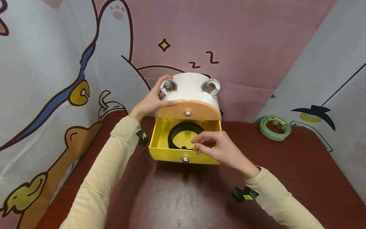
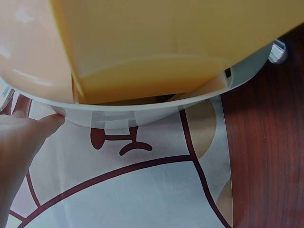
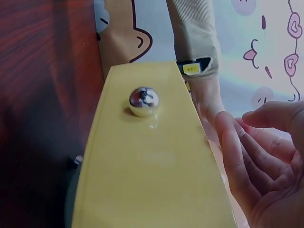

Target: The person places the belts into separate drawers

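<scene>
A white storage box (image 1: 190,83) with silver ears stands on the table, its orange upper drawer (image 1: 188,108) closed and its yellow lower drawer (image 1: 171,154) pulled out. Inside the yellow drawer lies a coiled black belt (image 1: 172,135), partly hidden by my right hand. My left hand (image 1: 152,99) holds the box's upper left side, with the thumb across its front edge and a finger behind the ear. Over the yellow drawer's front rim hovers my right hand (image 1: 218,148), fingers loosely bent and nothing between them. The right wrist view shows a silver knob (image 3: 144,101) on the drawer front.
A rolled green belt (image 1: 275,135) lies on the dark red table (image 1: 288,178) at the back right. Behind the box hangs a printed cloth (image 1: 243,47) with cartoon figures, which also runs along the table's left side.
</scene>
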{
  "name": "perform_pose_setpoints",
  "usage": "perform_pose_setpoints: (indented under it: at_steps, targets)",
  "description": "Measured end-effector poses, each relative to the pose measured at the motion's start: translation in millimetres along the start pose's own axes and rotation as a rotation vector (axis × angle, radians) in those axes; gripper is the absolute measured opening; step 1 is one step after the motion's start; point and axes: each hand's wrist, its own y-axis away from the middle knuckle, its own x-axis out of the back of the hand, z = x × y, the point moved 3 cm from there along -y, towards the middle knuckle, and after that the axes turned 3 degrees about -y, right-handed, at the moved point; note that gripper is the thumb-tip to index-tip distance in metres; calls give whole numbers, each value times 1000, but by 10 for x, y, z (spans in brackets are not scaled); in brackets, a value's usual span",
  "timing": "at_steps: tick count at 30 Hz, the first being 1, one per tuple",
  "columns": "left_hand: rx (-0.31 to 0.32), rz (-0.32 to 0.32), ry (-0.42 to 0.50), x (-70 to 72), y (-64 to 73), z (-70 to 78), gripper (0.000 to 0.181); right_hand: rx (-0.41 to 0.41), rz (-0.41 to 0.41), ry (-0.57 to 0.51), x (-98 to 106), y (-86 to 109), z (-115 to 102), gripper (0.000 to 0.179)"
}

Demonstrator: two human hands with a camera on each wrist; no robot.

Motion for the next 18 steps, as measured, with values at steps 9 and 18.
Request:
perform_pose_setpoints:
  at_steps: [9, 18]
  targets:
    - [-5, -4, 19, -6, 4, -9, 86, 5, -46, -46, -195, 68, 32, 11]
    - [-10, -12, 38, -4, 6, -1, 86, 9, -44, -38, -338, 139, 69, 12]
